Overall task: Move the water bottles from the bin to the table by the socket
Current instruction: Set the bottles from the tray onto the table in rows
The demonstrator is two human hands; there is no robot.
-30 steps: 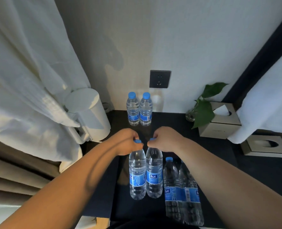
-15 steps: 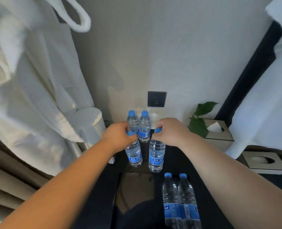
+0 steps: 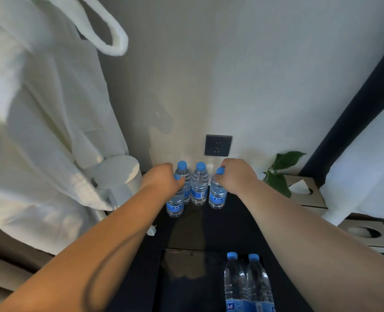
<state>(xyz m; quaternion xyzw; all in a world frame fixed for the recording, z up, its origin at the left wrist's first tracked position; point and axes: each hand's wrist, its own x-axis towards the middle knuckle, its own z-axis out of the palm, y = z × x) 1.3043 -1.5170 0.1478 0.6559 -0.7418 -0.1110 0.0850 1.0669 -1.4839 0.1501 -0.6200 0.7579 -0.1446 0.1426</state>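
Note:
Two clear water bottles with blue caps [image 3: 199,184] stand side by side on the dark table [image 3: 200,224] under the black wall socket [image 3: 218,145]. My left hand [image 3: 161,179] grips the cap of another bottle [image 3: 175,203] just left of that pair. My right hand [image 3: 236,174] grips the cap of a bottle [image 3: 218,192] just right of the pair. Whether the two held bottles touch the table I cannot tell. Two more bottles [image 3: 247,284] stand in the dark bin [image 3: 182,266] at the bottom.
A white kettle [image 3: 119,174] stands at the table's left end, under a hanging white bathrobe [image 3: 40,131]. A small plant [image 3: 281,172] and a tissue box [image 3: 305,192] sit to the right. Another cardboard box [image 3: 371,235] lies at far right.
Both hands lifted a bottle each out of the bin and carried them forward to either side of the pair by the socket. The camera view tilted upward.

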